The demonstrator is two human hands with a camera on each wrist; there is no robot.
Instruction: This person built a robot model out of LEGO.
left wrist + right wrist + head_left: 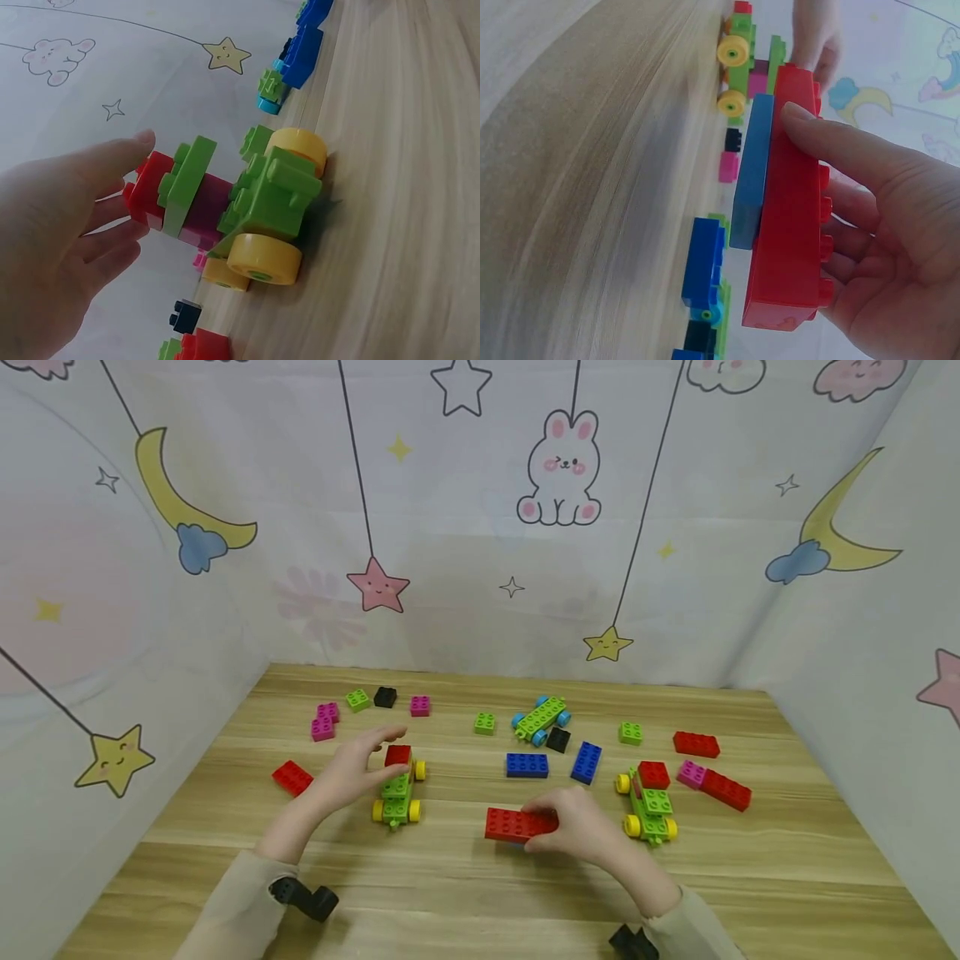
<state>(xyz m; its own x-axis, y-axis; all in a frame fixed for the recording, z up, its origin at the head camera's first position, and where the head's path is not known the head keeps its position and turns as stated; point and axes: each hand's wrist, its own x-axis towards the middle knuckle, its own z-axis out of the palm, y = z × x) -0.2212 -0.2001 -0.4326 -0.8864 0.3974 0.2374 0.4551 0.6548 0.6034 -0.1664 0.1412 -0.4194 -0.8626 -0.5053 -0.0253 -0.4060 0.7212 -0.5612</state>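
My right hand (pixel 577 827) grips a long red brick (pixel 506 825) above the table's front middle. A thinner blue piece (pixel 751 176) is attached under that brick in the right wrist view. At the left, my left hand (pixel 348 777) is beside a toy car (pixel 395 810) of green, pink and red bricks with yellow wheels. Its thumb and fingers are spread around the red brick (pixel 154 187) on the car's top; whether they touch it I cannot tell. Another such car (pixel 651 814) stands to the right of my right hand.
Farther back are a green car base (pixel 543 718) with blue wheels, two blue bricks (pixel 527 766) and a black brick (pixel 558 740). Red bricks (pixel 696 744) lie at the right, another red brick (pixel 292 777) at the left. Several small pink, green and black bricks (pixel 386 697) lie along the back.
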